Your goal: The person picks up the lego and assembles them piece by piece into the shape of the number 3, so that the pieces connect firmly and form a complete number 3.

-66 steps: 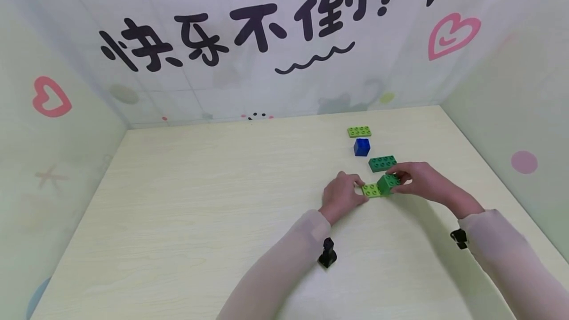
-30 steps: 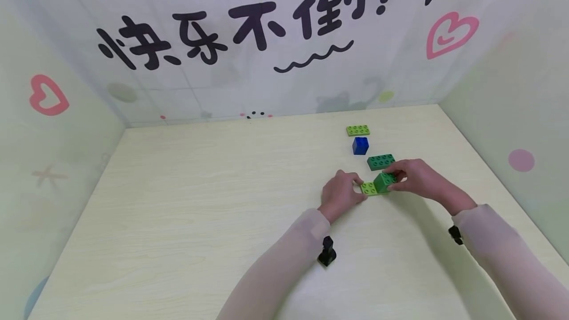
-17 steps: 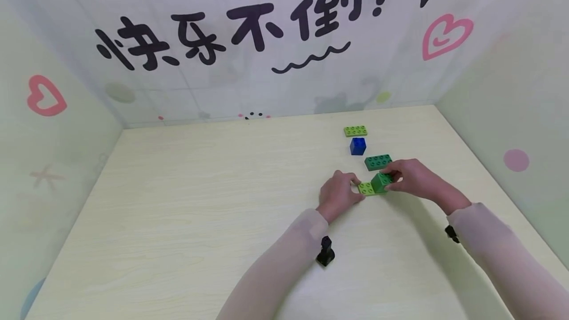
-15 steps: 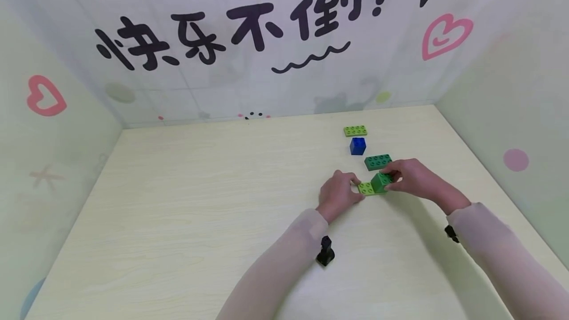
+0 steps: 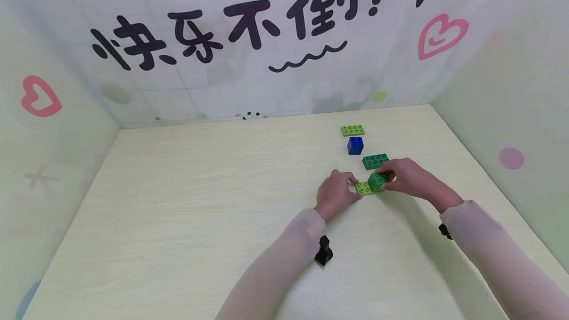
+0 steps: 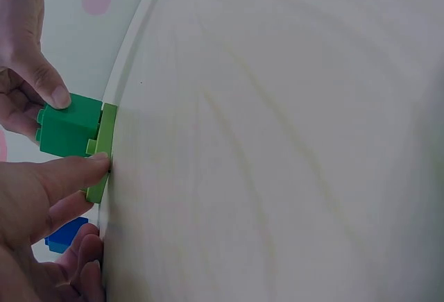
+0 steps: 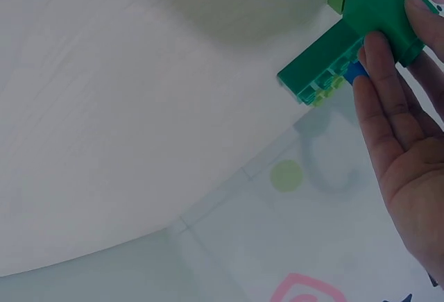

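Note:
My left hand [image 5: 334, 194] pinches the left end of a light green studded plate [image 5: 363, 188] between thumb and finger, low on the table. On the right end of that plate stands a green square brick [image 5: 377, 181], which my right hand [image 5: 409, 178] grips between thumb and fingers. In the left wrist view the green brick [image 6: 69, 127] sits over the studs of the plate [image 6: 105, 151] at a slight tilt, a narrow dark gap showing at one edge. Right behind my right fingertips lies a darker green long brick [image 5: 375, 161], partly covered by them in the right wrist view.
Farther back stand a blue brick [image 5: 355, 145] and a second light green plate [image 5: 353, 130], in a loose row toward the back wall. White printed walls [image 5: 200, 83] close in the pale wooden table [image 5: 178, 201] at the back and both sides.
The whole head view has slid a little, carrying everything slightly left in it. Both hands keep their grip on the plate and the green brick, with no clear movement between the two pieces.

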